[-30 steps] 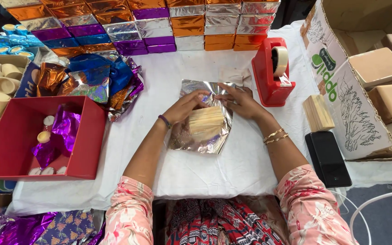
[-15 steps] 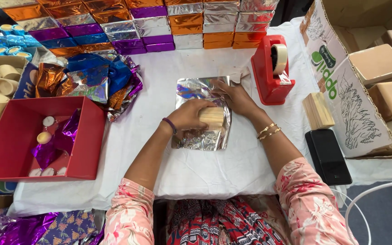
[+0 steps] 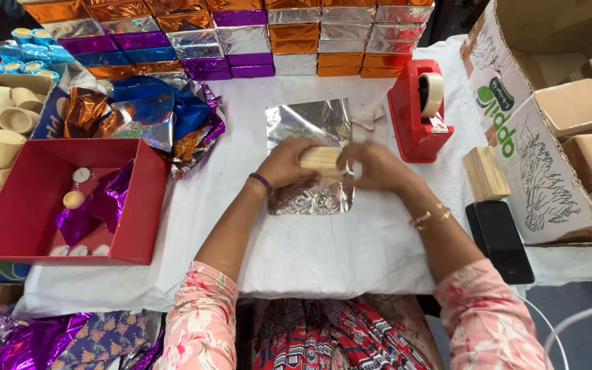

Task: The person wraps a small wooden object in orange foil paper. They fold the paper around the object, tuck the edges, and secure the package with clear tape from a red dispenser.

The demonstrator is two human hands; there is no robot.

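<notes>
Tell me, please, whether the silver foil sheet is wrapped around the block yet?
Not yet: the silver foil sheet lies spread flat under the wooden block.

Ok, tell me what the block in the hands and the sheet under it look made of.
Block: pale, matte, faint lines like wood grain, so probably wood. Sheet: silver, mirror-shiny and crinkled, most likely metallic foil or foil-coated wrapping paper. Both hands, left and right, grip the block.
</notes>
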